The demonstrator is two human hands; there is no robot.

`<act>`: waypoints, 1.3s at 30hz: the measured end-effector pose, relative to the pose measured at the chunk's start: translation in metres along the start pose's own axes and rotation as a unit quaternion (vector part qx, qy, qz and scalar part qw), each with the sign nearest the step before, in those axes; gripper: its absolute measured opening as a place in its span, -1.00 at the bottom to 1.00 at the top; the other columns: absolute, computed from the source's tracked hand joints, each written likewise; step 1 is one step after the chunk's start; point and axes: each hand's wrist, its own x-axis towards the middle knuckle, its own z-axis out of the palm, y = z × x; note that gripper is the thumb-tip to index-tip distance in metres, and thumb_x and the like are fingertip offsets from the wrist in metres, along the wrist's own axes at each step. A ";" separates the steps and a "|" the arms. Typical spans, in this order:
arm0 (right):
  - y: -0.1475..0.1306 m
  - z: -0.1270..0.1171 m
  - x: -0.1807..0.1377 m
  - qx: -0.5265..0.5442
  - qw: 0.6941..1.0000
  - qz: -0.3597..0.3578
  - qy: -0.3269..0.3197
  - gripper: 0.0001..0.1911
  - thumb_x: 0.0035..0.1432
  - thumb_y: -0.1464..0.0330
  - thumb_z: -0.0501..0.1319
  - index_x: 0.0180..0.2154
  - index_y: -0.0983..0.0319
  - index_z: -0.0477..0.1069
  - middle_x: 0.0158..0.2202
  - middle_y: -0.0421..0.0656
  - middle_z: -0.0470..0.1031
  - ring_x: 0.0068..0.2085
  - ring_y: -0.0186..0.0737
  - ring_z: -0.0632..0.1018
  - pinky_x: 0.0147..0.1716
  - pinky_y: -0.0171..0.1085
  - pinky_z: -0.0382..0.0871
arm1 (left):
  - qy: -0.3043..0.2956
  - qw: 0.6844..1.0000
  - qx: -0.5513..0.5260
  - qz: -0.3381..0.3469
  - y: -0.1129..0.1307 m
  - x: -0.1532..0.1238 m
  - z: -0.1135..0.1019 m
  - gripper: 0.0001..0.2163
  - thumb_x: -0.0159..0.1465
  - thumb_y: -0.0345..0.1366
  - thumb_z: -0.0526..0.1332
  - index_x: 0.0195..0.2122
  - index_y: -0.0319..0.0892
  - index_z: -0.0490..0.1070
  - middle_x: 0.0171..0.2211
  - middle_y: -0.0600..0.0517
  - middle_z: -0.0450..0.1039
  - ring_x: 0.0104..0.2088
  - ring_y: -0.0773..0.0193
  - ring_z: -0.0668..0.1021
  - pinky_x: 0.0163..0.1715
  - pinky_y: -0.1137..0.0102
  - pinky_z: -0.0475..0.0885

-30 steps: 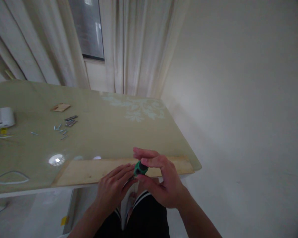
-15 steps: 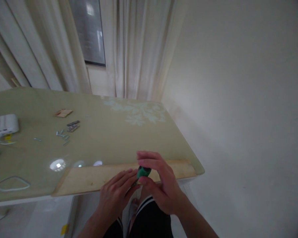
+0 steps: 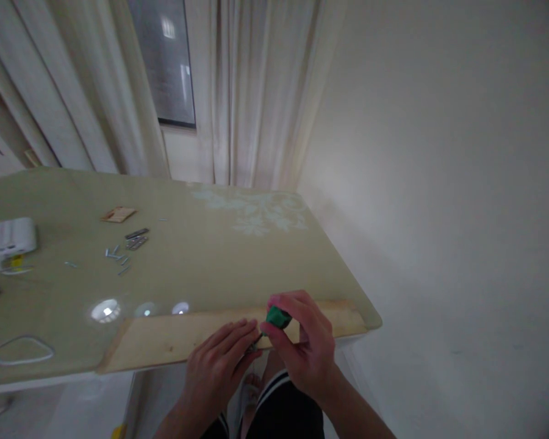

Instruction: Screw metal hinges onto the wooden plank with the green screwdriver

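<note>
My right hand (image 3: 304, 353) is wrapped round the green handle of a small screwdriver (image 3: 277, 318), held at the near edge of a long pale wooden board (image 3: 174, 338). The tool's thin shaft slants down and left towards the board's edge. My left hand (image 3: 215, 369) sits just left of it, fingers together and pinched at the shaft's tip by the board edge. What is under those fingertips is hidden. The board lies flat along the front of the olive-green table (image 3: 201, 256).
Loose screws (image 3: 118, 256) and small metal plates (image 3: 136, 239) lie at mid-left, with a small wooden piece (image 3: 118, 214) behind them. A white box (image 3: 9, 239) and a white cable (image 3: 13, 347) are at the left. Curtains and a wall stand beyond.
My right hand has closed more tightly over the green handle and shifted a little right. The view has tipped slightly, so the table sits lower in the frame.
</note>
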 end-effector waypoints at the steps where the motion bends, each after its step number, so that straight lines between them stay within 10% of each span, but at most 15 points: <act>1: -0.002 -0.003 0.001 0.001 1.000 0.000 -0.022 -0.45 0.27 0.55 0.32 0.22 0.03 0.41 -0.02 -0.09 0.56 -0.05 -0.18 0.59 -0.06 -0.19 0.56 | -0.002 1.000 -0.002 -0.001 0.000 0.000 0.001 -0.69 0.55 -0.13 0.09 0.11 -0.01 0.58 0.00 0.08 0.70 -0.02 0.15 0.71 0.00 0.25 0.64; 8: -0.005 -0.032 0.012 0.091 0.974 0.096 -0.186 -0.43 0.41 0.49 0.19 0.34 -0.06 0.30 0.23 -0.07 0.52 0.19 -0.10 0.58 0.19 -0.03 0.50 | -0.005 1.000 0.003 -0.007 -0.002 -0.006 0.006 -0.73 0.53 -0.15 0.15 0.13 0.02 0.58 0.04 0.09 0.68 0.03 0.14 0.69 0.04 0.25 0.62; 15: -0.003 -0.016 -0.001 0.001 0.999 0.038 -0.035 -0.42 0.22 0.52 0.43 0.19 -0.02 0.45 -0.06 -0.17 0.62 -0.11 -0.23 0.64 -0.08 -0.26 0.58 | 0.000 1.000 0.004 -0.003 -0.001 -0.003 0.004 -0.72 0.54 -0.13 0.13 0.07 0.00 0.61 0.02 0.08 0.69 0.01 0.15 0.70 0.01 0.27 0.64; 22: -0.009 -0.030 0.008 -0.023 0.984 0.045 -0.168 -0.34 0.36 0.51 0.23 0.40 0.03 0.23 0.24 -0.05 0.51 0.23 -0.11 0.54 0.25 -0.07 0.45 | 0.001 1.000 0.001 -0.001 -0.001 -0.002 0.004 -0.72 0.54 -0.14 0.12 0.08 -0.03 0.60 0.02 0.07 0.69 0.01 0.14 0.70 0.00 0.25 0.65; 28: -0.003 -0.014 0.001 0.018 0.999 0.040 -0.026 -0.43 0.26 0.53 0.38 0.22 0.00 0.44 -0.08 -0.15 0.57 -0.12 -0.24 0.61 -0.10 -0.25 0.59 | 0.001 1.000 0.000 -0.001 -0.001 -0.002 0.004 -0.73 0.53 -0.12 0.14 0.08 -0.01 0.59 0.02 0.11 0.69 0.01 0.14 0.70 -0.01 0.23 0.66; 35: -0.010 -0.024 0.007 0.045 0.986 0.038 -0.158 -0.39 0.33 0.53 0.28 0.32 0.01 0.33 0.18 -0.04 0.55 0.17 -0.09 0.58 0.16 -0.05 0.53 | -0.004 1.000 -0.005 -0.012 0.001 0.000 0.002 -0.69 0.56 -0.11 0.07 0.08 0.01 0.59 -0.04 0.09 0.71 -0.04 0.15 0.71 0.00 0.21 0.65; 39: -0.001 -0.014 -0.003 0.070 0.997 0.025 -0.036 -0.40 0.25 0.58 0.36 0.23 0.01 0.40 -0.04 -0.10 0.59 -0.04 -0.17 0.63 -0.06 -0.14 0.61 | -0.004 1.000 -0.007 -0.008 0.000 -0.001 0.003 -0.70 0.55 -0.11 0.10 0.07 -0.01 0.61 -0.01 0.05 0.70 0.00 0.14 0.70 0.00 0.25 0.65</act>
